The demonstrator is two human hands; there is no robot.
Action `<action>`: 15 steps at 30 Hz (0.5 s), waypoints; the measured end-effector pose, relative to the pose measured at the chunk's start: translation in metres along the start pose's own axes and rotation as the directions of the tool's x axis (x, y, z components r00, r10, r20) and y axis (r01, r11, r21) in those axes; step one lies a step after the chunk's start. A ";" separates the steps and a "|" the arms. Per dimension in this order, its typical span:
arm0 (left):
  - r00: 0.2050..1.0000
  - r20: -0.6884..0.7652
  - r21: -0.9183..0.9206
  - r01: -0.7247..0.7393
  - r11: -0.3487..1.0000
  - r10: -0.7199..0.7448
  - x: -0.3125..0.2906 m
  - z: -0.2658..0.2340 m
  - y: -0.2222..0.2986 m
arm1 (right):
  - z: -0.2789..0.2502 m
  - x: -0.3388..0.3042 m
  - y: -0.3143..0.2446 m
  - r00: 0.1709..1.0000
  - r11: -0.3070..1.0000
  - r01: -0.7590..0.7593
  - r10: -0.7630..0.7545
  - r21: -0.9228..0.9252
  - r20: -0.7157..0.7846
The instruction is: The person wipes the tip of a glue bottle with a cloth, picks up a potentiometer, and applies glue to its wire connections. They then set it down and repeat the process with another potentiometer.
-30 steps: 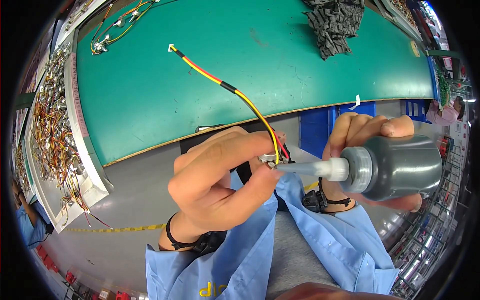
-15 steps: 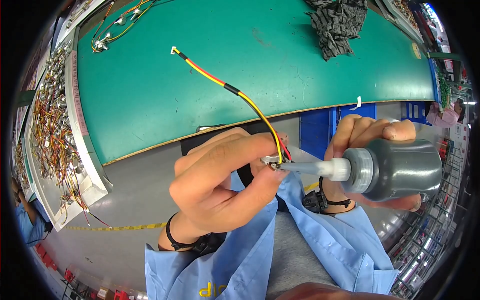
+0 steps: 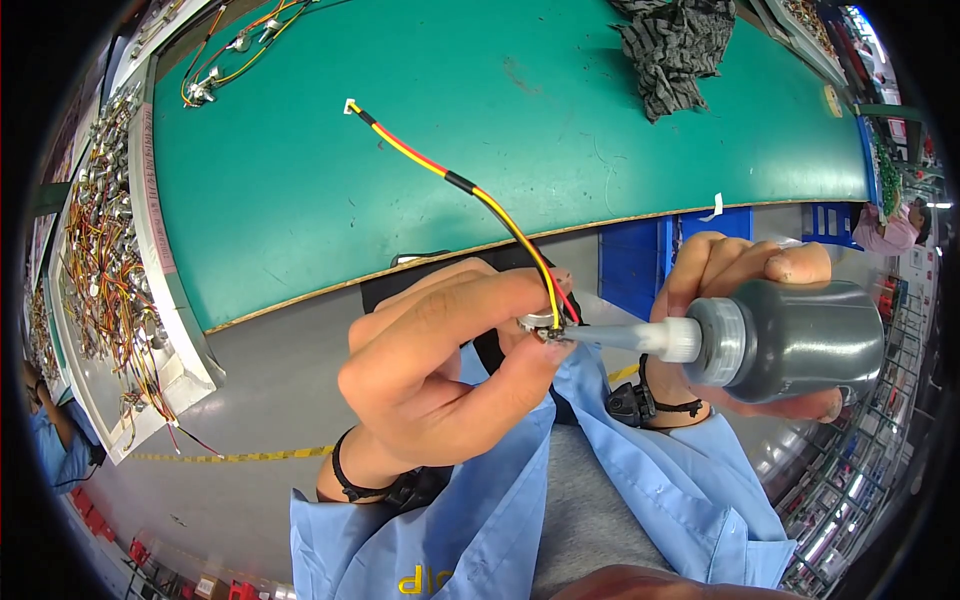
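Between thumb and forefinger, my left hand pinches a small round metal potentiometer. Red, yellow and black wires rise from its terminals and arch away over the table to a small white connector. My right hand is wrapped round a squeeze bottle of dark liquid, lying on its side in the grip. Its narrow nozzle points left, and the tip is at the potentiometer's terminals; whether it touches them I cannot tell. The fingers partly hide the potentiometer's body.
Beyond my hands stretches a green-topped table. A crumpled dark striped cloth lies at its far right, and several wired potentiometers at the far left. Left of it, a white tray holds many more. Blue bins stand under the table edge.
The potentiometer has tilted slightly in my left hand, and its wires and connector have shifted a little. The bottle has hardly moved.
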State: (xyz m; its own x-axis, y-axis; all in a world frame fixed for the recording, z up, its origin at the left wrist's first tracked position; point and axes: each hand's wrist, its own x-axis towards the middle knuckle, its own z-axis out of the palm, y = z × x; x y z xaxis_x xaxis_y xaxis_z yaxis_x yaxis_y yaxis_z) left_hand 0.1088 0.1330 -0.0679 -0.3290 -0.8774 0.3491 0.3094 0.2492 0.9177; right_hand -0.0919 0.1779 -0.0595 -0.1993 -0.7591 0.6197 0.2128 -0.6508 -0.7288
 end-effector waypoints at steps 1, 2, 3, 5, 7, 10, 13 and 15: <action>1.000 0.000 0.000 0.000 1.000 0.000 0.000 0.000 0.000 | 0.000 0.001 0.001 1.000 1.000 0.004 -0.005 0.012 0.011; 1.000 -0.003 -0.001 0.004 1.000 -0.004 0.000 0.000 0.000 | -0.001 0.001 0.002 1.000 1.000 0.009 -0.009 0.024 0.021; 1.000 -0.006 -0.002 0.008 1.000 -0.008 -0.001 0.001 0.000 | -0.001 0.001 0.002 0.999 0.999 0.013 -0.014 0.035 0.032; 1.000 -0.009 -0.003 0.011 1.000 -0.011 -0.001 0.001 0.000 | 0.001 -0.001 -0.001 1.000 0.999 -0.016 0.016 0.035 0.012; 1.000 -0.011 -0.004 0.011 1.000 -0.011 -0.001 0.001 0.000 | 0.002 -0.003 -0.006 0.997 0.997 -0.075 0.076 0.034 -0.027; 1.000 -0.014 -0.006 0.013 1.000 -0.013 0.000 0.001 0.000 | 0.001 -0.003 -0.006 0.998 0.997 -0.065 0.066 0.032 -0.023; 1.000 -0.022 -0.007 0.019 1.000 -0.019 -0.001 0.001 0.000 | 0.002 -0.004 -0.005 0.998 0.998 -0.059 0.060 0.033 -0.032; 1.000 -0.009 -0.002 0.016 1.000 -0.016 -0.001 0.000 0.000 | 0.005 -0.004 -0.005 0.997 0.998 -0.056 0.057 0.032 -0.053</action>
State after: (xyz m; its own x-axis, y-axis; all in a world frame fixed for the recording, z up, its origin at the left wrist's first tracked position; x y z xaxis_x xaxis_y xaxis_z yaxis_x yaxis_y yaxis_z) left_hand 0.1085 0.1338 -0.0684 -0.3261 -0.8849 0.3326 0.3057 0.2342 0.9229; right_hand -0.0876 0.1837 -0.0569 -0.2376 -0.7934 0.5604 0.2537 -0.6076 -0.7526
